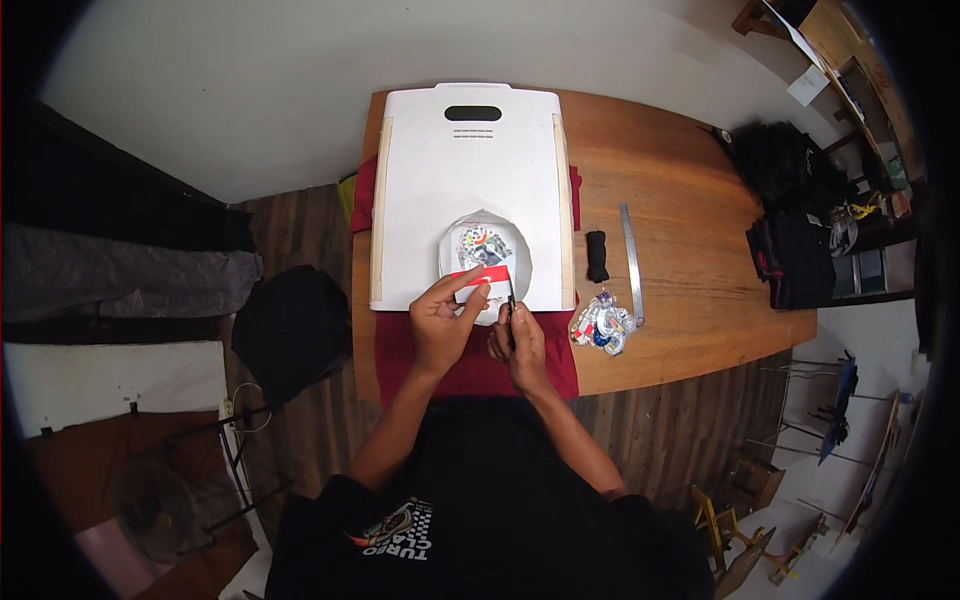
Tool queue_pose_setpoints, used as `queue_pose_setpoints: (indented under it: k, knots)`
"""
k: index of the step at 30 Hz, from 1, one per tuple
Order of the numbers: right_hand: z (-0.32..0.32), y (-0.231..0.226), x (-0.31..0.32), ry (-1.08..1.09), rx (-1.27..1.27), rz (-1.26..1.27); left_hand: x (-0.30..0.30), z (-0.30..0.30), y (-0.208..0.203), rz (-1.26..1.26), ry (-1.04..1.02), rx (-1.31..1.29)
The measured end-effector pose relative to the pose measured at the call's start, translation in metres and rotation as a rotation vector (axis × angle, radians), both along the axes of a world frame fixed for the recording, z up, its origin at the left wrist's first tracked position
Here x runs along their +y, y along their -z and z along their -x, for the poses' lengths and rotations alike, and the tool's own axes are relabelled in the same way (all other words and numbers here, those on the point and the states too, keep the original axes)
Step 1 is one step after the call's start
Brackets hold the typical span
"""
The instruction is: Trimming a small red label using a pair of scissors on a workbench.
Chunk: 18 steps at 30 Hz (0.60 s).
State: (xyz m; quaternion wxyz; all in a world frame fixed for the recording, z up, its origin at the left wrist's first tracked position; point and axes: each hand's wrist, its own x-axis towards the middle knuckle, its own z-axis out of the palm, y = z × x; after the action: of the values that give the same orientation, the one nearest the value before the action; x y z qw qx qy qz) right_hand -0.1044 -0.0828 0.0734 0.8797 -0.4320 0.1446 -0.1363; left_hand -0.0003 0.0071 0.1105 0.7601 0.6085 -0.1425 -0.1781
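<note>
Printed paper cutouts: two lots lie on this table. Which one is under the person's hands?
The round sheet on the white board, held by the left hand beside the right hand. The other, a loose pile, lies untouched by the metal ruler.

A wooden table (690, 200) carries a red cloth (470, 365), metal ruler (631, 260) and black roll (597, 256).

This looks like a small home craft workshop or studio. A wooden worktable (690, 200) stands on dark plank flooring, carrying a white cutting board (470, 180) laid over a red cloth (470, 365), a metal ruler (631, 262) and a heap of cut printed stickers (601, 324). Black bags (790, 190) crowd the table's far end beside a cluttered shelf (868, 90). A floor fan (150, 505) and folded easels (835, 420) stand around it.
</note>
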Motion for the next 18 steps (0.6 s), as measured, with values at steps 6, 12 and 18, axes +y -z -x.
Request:
queue_pose_setpoints:
  k: [6, 12, 18]
  knots:
    - [-0.0008, -0.0003, -0.0009, 0.008, -0.019, 0.017, 0.0006, 0.0021, -0.0017, -0.007, 0.008, 0.014]
    - [-0.0027, 0.0021, -0.0014, 0.022, -0.016, 0.019, 0.0011, 0.0045, 0.0004, -0.011, 0.018, 0.019]
    - [-0.003, -0.0009, -0.0012, 0.019, -0.023, 0.014, 0.0006, 0.006, 0.0018, 0.003, 0.017, 0.036]
